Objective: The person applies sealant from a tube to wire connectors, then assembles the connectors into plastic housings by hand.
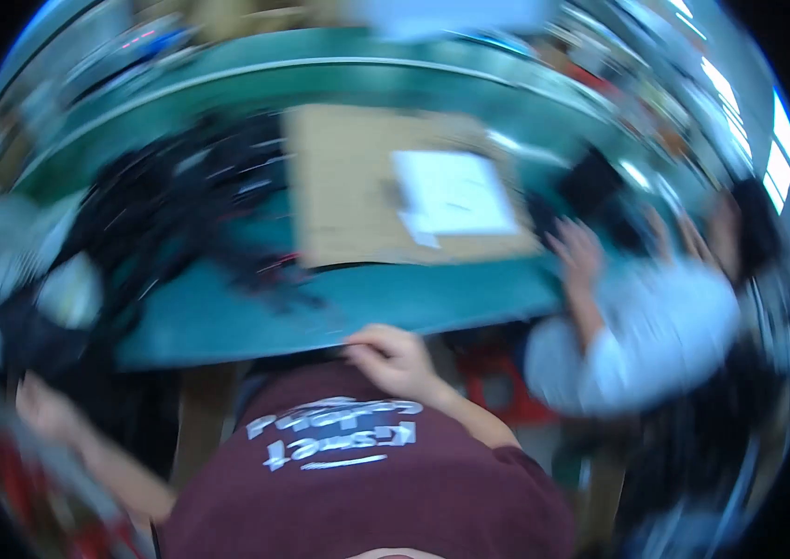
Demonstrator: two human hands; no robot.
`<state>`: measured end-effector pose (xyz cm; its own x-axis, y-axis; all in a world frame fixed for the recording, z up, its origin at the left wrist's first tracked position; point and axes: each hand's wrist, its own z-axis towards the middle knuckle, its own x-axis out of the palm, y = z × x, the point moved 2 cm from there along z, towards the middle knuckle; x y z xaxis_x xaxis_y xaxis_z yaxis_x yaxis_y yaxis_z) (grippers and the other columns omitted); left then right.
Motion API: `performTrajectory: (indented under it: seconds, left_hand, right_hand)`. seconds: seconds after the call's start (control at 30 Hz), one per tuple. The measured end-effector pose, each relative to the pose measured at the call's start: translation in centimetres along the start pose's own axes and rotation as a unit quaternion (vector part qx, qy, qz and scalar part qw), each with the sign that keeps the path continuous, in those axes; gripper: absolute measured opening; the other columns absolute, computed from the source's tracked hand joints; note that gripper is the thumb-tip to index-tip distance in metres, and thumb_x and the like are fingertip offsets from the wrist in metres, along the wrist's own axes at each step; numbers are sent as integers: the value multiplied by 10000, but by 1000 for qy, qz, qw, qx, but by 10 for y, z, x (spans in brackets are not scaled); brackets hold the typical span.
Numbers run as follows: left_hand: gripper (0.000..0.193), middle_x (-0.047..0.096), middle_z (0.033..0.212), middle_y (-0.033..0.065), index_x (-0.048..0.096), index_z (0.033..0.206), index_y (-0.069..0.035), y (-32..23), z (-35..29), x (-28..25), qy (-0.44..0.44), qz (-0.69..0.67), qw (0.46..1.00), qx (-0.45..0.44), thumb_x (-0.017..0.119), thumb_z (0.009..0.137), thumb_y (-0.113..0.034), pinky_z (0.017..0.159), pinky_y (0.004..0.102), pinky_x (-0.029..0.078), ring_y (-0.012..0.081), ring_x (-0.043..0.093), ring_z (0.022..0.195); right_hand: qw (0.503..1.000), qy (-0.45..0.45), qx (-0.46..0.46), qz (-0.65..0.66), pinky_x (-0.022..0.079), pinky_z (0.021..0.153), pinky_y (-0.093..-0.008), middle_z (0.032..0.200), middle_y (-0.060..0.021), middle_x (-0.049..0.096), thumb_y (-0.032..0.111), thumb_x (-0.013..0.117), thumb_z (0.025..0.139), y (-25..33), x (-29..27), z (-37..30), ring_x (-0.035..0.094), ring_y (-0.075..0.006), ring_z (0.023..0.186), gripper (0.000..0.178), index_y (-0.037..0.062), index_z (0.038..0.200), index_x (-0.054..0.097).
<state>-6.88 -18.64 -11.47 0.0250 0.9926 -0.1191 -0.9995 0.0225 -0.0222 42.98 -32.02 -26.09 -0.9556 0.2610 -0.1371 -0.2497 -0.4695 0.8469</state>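
Observation:
The whole picture is smeared by motion. My right hand (pixel 397 361) is in front of my body at the near edge of the green table (pixel 218 321), its fingers curled together; anything in them is too blurred to name. My left hand (pixel 48 412) is low at the far left, just below a black bundle (pixel 41 340) that hangs at the table's left end. Its fingers are too smeared to show whether they grip that bundle. A heap of black strap-like pieces (pixel 180 200) covers the table's left half. A brown cardboard sheet (pixel 343 191) lies at the middle, with white paper (pixel 460 194) on it.
At the right a person in a light shirt (pixel 656 331) works at the same table, a hand (pixel 579 250) near the cardboard's corner. Black pieces (pixel 595 182) lie in front of that person. A red object (pixel 507 387) is under the table edge.

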Motion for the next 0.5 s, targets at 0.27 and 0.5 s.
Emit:
performTrajectory:
  seconds: [0.27, 0.5]
  left_hand:
    - [252, 599, 923, 110, 563, 978, 21, 40, -211, -103, 46, 52, 931, -358, 548, 926, -225, 811, 313, 428, 206, 548, 838]
    - [379, 630, 902, 263, 631, 932, 49, 218, -315, -263, -32, 367, 794, -484, 516, 903, -311, 783, 473, 451, 426, 591, 847]
  right_hand:
    - [985, 169, 25, -27, 465, 575, -273, 698, -115, 621, -70, 570, 789, -57, -28, 17, 598, -197, 610, 119, -30, 887, 623]
    - [989, 138, -53, -9, 476, 561, -277, 713, -121, 582, -55, 540, 836, -19, -36, 54, 593, -187, 624, 112, -52, 933, 594]
